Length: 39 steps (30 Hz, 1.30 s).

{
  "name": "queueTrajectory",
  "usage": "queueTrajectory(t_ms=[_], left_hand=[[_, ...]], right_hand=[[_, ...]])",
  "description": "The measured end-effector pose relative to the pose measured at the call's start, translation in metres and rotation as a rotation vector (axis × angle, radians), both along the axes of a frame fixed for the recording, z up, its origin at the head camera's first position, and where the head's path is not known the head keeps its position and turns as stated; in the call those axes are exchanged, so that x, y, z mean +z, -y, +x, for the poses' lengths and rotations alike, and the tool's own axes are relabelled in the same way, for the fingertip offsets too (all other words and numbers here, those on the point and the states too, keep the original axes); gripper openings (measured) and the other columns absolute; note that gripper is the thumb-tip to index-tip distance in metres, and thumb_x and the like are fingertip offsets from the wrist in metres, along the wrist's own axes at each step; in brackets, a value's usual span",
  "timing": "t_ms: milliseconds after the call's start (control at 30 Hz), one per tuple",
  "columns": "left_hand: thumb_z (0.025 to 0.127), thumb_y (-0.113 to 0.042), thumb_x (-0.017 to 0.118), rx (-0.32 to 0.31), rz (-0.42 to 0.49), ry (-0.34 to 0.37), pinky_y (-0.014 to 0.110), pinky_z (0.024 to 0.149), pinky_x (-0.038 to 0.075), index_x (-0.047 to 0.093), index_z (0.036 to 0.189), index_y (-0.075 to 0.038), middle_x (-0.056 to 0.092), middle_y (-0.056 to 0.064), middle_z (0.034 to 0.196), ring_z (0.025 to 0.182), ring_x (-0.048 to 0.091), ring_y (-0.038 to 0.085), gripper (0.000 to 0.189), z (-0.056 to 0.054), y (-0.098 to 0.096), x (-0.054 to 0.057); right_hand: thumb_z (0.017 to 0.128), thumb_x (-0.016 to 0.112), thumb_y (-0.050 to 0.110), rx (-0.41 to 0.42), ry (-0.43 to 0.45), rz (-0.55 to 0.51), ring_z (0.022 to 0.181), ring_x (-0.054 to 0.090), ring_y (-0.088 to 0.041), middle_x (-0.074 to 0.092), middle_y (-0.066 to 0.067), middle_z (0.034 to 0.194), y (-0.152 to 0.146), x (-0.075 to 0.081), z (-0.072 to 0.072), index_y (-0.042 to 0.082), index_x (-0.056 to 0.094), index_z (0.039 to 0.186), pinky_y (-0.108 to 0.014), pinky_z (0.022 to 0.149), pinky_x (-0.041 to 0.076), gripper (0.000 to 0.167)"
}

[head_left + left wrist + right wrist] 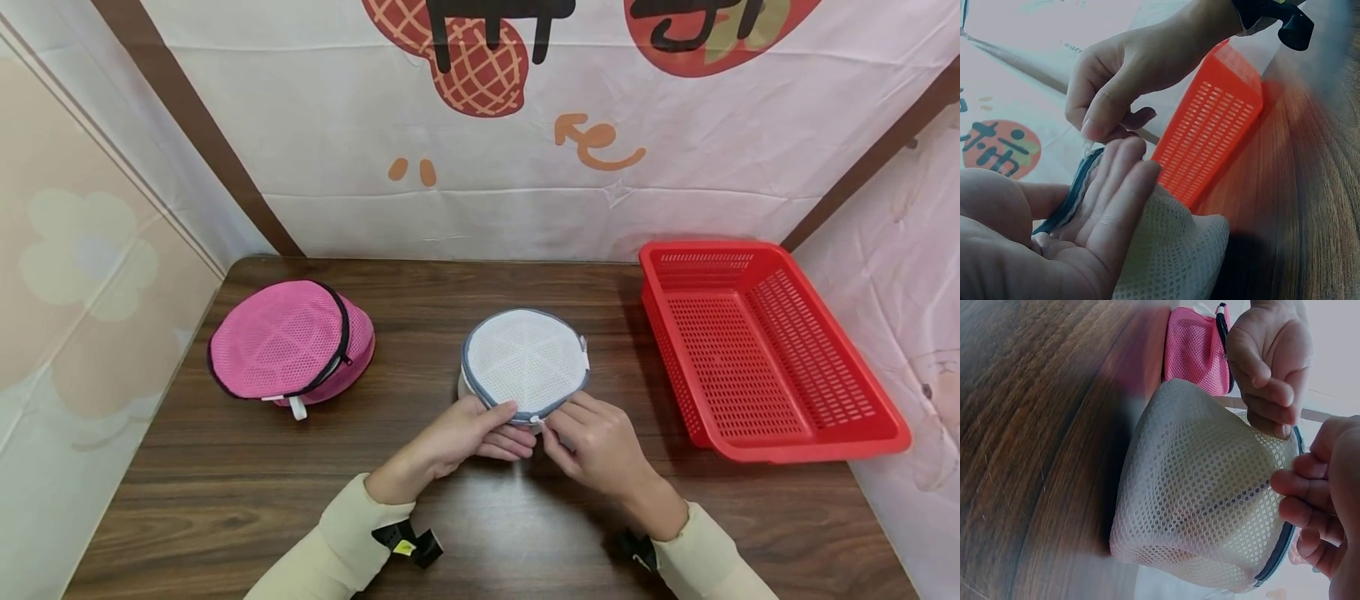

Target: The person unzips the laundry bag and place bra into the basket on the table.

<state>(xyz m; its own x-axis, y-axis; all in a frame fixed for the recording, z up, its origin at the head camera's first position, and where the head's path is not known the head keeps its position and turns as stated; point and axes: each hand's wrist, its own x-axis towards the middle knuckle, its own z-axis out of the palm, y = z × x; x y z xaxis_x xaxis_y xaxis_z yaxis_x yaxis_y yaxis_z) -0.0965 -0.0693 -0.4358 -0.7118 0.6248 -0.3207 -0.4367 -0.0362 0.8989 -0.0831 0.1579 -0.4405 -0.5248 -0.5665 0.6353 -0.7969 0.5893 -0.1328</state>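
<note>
A round white mesh laundry bag (525,358) with a grey-blue zip edge stands upright on the table in front of me. My left hand (480,429) holds its near rim, thumb on the lid and fingers under the zip edge. On the near side, my right hand (600,442) pinches the small white zip pull (536,421) between thumb and forefinger. The right wrist view shows the bag's mesh side (1191,481) bulging, with the right hand's other fingers (1307,487) at the mesh. The zip edge (1072,200) runs between left thumb and fingers in the left wrist view.
A pink mesh laundry bag (281,342) with black zip trim and a white tag sits at the left of the wooden table (225,500). On the right stands a red perforated plastic basket (855,358). A printed cloth (315,125) hangs behind the table.
</note>
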Motion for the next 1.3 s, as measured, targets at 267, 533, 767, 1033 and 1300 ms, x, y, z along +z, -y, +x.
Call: queueTrajectory(t_ms=[267,533,767,1033,1300], left_hand=[[0.112,-0.021,0.038,-0.011,-0.003,-0.004,0.049,0.093,0.058,0.058,0.121,0.024,0.07,0.032,0.108,0.094,0.074,0.024,0.05,0.0,0.0,0.001],[0.112,-0.02,0.037,-0.008,0.002,-0.006,0.049,0.094,0.058,0.055,0.121,0.026,0.069,0.034,0.11,0.097,0.074,0.025,0.051,0.0,0.001,0.0],[0.112,-0.02,0.038,-0.008,-0.001,-0.015,0.05,0.094,0.057,0.057,0.119,0.025,0.067,0.036,0.111,0.099,0.074,0.029,0.05,0.001,0.003,0.0],[0.112,-0.019,0.037,-0.019,-0.007,-0.02,0.051,0.095,0.057,0.058,0.119,0.025,0.067,0.036,0.111,0.1,0.073,0.028,0.049,0.002,0.003,0.0],[0.112,-0.018,0.038,-0.022,-0.01,-0.024,0.051,0.095,0.057,0.058,0.118,0.025,0.067,0.036,0.111,0.099,0.074,0.028,0.048,0.002,0.004,0.001]], right_hand=[[0.098,0.055,0.019,0.013,0.017,-0.004,0.074,0.059,-0.016,0.063,0.002,0.073,-0.003,0.001,-0.001,0.012,0.064,0.076,-0.029,0.059,0.051,0.025],[0.095,0.056,0.017,-0.015,0.011,-0.025,0.072,0.058,-0.016,0.059,0.002,0.07,-0.011,0.001,-0.003,0.012,0.061,0.074,-0.028,0.056,0.049,0.023],[0.097,0.055,0.019,-0.054,0.015,-0.033,0.068,0.053,-0.013,0.056,0.003,0.067,-0.018,0.001,-0.003,0.013,0.06,0.071,-0.025,0.051,0.045,0.027],[0.093,0.06,0.016,-0.067,0.029,-0.052,0.067,0.053,-0.013,0.058,0.003,0.066,-0.023,0.0,-0.003,0.014,0.062,0.071,-0.025,0.05,0.045,0.021],[0.091,0.059,0.016,-0.085,0.012,-0.072,0.065,0.052,-0.012,0.056,0.005,0.065,-0.029,-0.001,-0.003,0.015,0.062,0.071,-0.025,0.049,0.043,0.021]])
